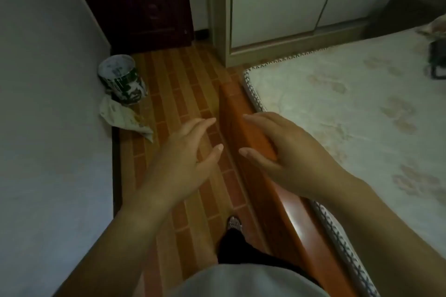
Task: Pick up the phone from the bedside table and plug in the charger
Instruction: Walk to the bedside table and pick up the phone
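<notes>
My left hand (185,164) hovers over the wooden floor with its fingers spread and nothing in it. My right hand (287,154) is held out over the orange wooden bed frame (243,113), fingers apart and empty too. The two hands are close together, palms down, in the middle of the view. No phone, charger or bedside table shows in this view.
A mattress (350,108) with a pale floral cover lies at the right, a dark object (438,60) on its far edge. A patterned bin (121,79) and crumpled paper (125,119) stand by the left wall. A wardrobe (277,7) and dark door (135,2) are ahead. My foot (235,223) is on the narrow floor strip.
</notes>
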`<state>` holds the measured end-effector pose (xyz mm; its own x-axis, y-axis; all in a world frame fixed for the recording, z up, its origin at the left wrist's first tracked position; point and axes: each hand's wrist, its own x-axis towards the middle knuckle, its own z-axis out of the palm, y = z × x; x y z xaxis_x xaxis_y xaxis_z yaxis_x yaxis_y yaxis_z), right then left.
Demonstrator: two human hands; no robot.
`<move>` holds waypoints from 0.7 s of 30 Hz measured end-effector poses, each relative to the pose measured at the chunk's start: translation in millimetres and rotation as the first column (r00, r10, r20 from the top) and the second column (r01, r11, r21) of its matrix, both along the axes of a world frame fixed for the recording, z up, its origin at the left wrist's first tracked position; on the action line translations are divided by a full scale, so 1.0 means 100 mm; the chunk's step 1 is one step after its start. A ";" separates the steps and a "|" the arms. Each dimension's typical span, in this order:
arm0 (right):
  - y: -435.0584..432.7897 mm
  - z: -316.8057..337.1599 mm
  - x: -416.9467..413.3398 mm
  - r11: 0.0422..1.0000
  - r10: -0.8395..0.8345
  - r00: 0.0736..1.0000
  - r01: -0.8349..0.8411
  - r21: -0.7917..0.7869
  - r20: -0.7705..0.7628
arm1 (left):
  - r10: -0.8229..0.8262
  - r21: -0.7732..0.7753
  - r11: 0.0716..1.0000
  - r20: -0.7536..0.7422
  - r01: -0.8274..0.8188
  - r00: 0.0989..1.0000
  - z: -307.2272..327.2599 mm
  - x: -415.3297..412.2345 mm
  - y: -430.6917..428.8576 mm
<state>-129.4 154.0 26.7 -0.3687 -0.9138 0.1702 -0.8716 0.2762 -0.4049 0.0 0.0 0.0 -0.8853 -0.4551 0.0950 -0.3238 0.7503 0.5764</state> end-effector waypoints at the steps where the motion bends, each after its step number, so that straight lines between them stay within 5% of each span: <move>1: -0.18 0.00 -0.18 1.000 -0.003 0.999 0.003 -0.007 0.036 | 0.002 0.020 1.000 -0.008 -0.002 1.000 0.02 -0.16 -0.18; 14: -3.17 0.00 -1.83 0.992 0.126 0.988 -0.125 -0.025 0.089 | 0.239 -0.029 0.970 -0.100 -0.243 0.966 0.00 -1.43 -2.87; 21: -4.89 0.03 -2.70 0.995 0.094 0.991 -0.090 -0.046 0.098 | 0.211 -0.037 0.976 -0.088 -0.215 0.973 0.15 -2.41 -4.67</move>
<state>-399.2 -335.5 29.8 -0.3008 -0.9375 0.1753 -0.8472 0.1782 -0.5004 -240.8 -466.9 15.3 -0.7564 -0.6261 0.1896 -0.4316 0.6954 0.5746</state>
